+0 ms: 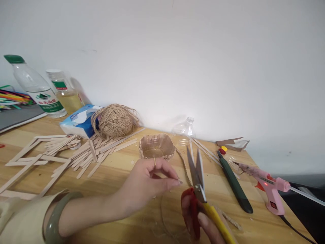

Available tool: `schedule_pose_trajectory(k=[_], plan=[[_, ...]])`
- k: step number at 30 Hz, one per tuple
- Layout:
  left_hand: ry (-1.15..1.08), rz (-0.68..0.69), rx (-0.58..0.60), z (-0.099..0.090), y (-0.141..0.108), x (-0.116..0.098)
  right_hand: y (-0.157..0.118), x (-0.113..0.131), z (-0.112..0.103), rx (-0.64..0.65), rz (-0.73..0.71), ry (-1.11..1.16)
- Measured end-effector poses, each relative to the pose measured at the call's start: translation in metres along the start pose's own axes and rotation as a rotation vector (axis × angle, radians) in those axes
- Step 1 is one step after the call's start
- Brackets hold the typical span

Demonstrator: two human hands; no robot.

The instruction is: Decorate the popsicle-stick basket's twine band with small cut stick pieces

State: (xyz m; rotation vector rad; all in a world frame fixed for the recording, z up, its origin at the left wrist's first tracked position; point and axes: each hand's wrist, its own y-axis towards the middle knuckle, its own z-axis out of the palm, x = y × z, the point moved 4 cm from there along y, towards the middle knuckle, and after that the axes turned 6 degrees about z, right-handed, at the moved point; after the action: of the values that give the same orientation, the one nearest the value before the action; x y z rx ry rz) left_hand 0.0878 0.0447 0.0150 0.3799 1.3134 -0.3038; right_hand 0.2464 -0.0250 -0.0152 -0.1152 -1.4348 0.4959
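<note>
My left hand is closed in a pinch, thumb against forefinger. A tiny pale bit shows at its fingertips, too small to name. In my right hand are scissors with a red and a yellow handle, blades slightly apart and pointing up. Just behind my left hand stands a small wood-coloured container with a braided rim; its lower front is hidden. A braided twine cord runs from its right side down behind the scissors. A frayed cord end lies to the right of them.
Wooden craft sticks and a twine ball lie left, by a tissue pack and bottles. At right are a green-handled cutter and a pink glue gun with its light on. A cut bottle top sits against the wall.
</note>
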Motion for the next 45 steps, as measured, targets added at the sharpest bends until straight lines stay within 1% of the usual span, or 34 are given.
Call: schedule_pose_trajectory(k=[2,3,4,6,9,11,13,15,17,20,23,25,28,30,32,34,36,37,38,40,41,43,45], plan=[[0.256,0.24,0.076,0.001,-0.001,-0.012,0.001,0.005,0.007,-0.044,-0.078,0.102],[0.376,0.335,0.121,0.002,-0.002,-0.017,0.002,0.007,0.011,-0.07,-0.115,0.159],[0.473,0.398,0.16,0.004,-0.004,-0.021,0.003,0.009,0.015,-0.079,-0.135,0.189],[0.583,0.439,0.196,0.005,-0.008,-0.023,0.006,0.013,0.021,-0.086,-0.165,0.199],[0.592,0.399,0.209,0.004,-0.011,-0.021,0.011,0.017,0.025,-0.082,-0.165,0.118],[0.569,0.387,0.226,0.004,-0.012,-0.019,0.012,0.018,0.026,-0.108,-0.167,0.075],[0.546,0.399,0.242,0.004,-0.011,-0.018,0.011,0.018,0.023,-0.19,-0.207,0.06],[0.501,0.372,0.216,0.004,-0.009,-0.016,0.01,0.018,0.018,-0.274,-0.277,0.045],[0.417,0.262,0.146,0.003,-0.007,-0.01,0.013,0.014,0.013,-0.317,-0.335,0.013],[0.245,0.057,0.1,0.007,-0.007,0.002,0.021,0.003,0.003,-0.327,-0.366,-0.012],[0.09,-0.065,0.054,0.012,-0.009,0.01,0.03,-0.006,-0.004,-0.328,-0.373,-0.057],[-0.021,-0.084,0.021,0.013,-0.009,0.013,0.032,-0.008,-0.004,-0.326,-0.383,-0.085],[-0.158,-0.077,0.014,0.014,-0.008,0.014,0.029,-0.006,0.004,-0.313,-0.394,-0.09],[-0.167,-0.087,0.011,0.013,-0.007,0.014,0.024,0.001,0.007,-0.331,-0.396,-0.093],[-0.123,-0.116,-0.009,0.011,-0.007,0.014,0.017,0.009,0.005,-0.39,-0.36,-0.115],[-0.087,-0.168,-0.041,0.008,-0.007,0.014,0.009,0.016,-0.004,-0.462,-0.272,-0.205],[-0.093,-0.242,-0.069,0.006,-0.008,0.014,0.003,0.018,-0.019,-0.48,-0.156,-0.409],[-0.105,-0.277,-0.08,0.006,-0.008,0.015,-0.001,0.017,-0.029,-0.517,-0.113,-0.524],[-0.118,-0.305,-0.087,0.005,-0.008,0.015,-0.003,0.014,-0.038,-0.524,-0.081,-0.647],[-0.143,-0.336,-0.096,0.006,-0.008,0.015,-0.009,0.006,-0.06,-0.676,-0.087,-0.917],[-0.152,-0.338,-0.097,0.006,-0.008,0.016,-0.01,-0.001,-0.07,-0.723,-0.087,-1.036],[-0.159,-0.336,-0.101,0.006,-0.008,0.016,-0.01,-0.015,-0.088,-0.78,-0.088,-1.221],[-0.138,-0.329,-0.1,0.005,-0.007,0.017,-0.008,-0.024,-0.1,-0.771,-0.128,-1.388]])
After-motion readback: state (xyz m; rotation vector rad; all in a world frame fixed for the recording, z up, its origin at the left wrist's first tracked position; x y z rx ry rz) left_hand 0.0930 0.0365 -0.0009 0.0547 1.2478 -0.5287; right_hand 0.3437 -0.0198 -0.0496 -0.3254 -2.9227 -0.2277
